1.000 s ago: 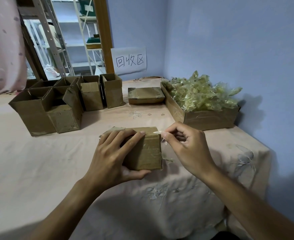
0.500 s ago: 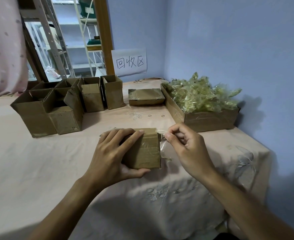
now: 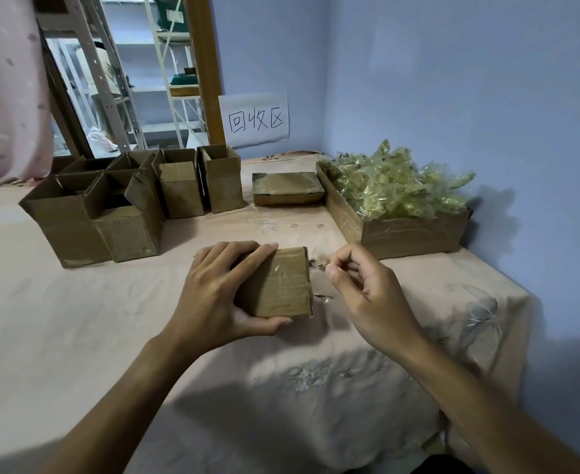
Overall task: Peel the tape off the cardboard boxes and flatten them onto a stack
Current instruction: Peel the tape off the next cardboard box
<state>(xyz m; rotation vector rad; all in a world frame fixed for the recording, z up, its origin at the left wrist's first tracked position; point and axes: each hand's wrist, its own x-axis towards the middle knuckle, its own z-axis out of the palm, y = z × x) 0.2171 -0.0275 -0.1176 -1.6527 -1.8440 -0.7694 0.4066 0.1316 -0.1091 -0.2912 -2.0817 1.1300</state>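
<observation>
Cardboard box gripped by left hand | right hand pinches tape (clear strip) just right of box | peel runs rightward.

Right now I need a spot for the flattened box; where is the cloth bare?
Bare cloth lies left of the left hand, in front of the open boxes. The back is crowded: open boxes, a taped box and the tape-filled tray.
</observation>
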